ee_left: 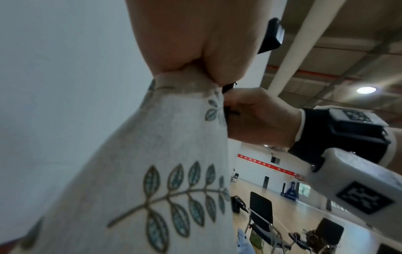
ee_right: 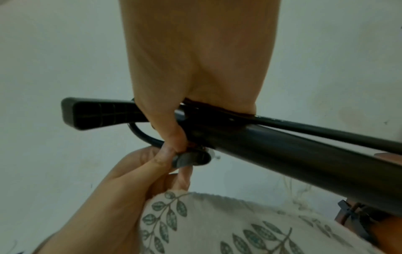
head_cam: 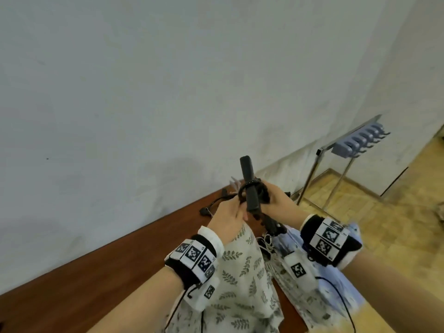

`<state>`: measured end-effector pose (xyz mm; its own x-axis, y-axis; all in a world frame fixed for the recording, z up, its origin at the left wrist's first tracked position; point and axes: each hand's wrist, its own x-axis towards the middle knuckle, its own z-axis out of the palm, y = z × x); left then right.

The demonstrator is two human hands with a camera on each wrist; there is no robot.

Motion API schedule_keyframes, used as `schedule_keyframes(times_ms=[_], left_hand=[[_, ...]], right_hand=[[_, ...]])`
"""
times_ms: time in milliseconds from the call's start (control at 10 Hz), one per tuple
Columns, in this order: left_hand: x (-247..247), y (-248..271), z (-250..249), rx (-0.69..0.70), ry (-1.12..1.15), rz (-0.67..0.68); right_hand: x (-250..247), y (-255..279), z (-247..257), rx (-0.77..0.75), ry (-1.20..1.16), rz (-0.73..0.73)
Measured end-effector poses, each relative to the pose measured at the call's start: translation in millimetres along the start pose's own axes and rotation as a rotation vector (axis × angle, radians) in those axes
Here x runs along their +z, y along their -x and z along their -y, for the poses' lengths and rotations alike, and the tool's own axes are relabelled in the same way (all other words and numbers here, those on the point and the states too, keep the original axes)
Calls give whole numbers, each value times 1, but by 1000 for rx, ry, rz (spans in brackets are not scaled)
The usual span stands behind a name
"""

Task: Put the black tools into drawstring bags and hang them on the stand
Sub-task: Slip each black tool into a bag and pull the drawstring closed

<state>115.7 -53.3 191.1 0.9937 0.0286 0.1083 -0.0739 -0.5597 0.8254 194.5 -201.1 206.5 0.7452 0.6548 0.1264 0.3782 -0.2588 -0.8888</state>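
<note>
Black tool [head_cam: 249, 186] — long handle with a ridged end, hose looped round it; held up in the air above the far end of the table [head_cam: 96, 272], not resting on it.

Right hand [head_cam: 276, 200] — fingers curled round the tool's handle and hose, clenched on them.

Left hand [head_cam: 228, 218] — bunches the mouth of the leaf-print drawstring bag [head_cam: 240, 267] in its curled fingers; its fingertips [ee_right: 163, 159] also pinch a small dark round part just under the handle, touching the right hand's fingertips.

Bag — hangs from the left hand, its lower part draped toward the table's near edge.

Second bag, pale blue [head_cam: 312, 280] — lies at the table's right edge, under the right wrist.

Stand [head_cam: 355, 145] — metal frame with a row of hooks, on the floor beyond the table's far right corner, well apart from the hands.
</note>
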Motion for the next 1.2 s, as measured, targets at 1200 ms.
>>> schedule_keyframes(times_ms=[1200], left_hand=[[60, 34, 65, -612, -558, 493]], right_hand=[[-95, 87, 21, -34, -848, -917]])
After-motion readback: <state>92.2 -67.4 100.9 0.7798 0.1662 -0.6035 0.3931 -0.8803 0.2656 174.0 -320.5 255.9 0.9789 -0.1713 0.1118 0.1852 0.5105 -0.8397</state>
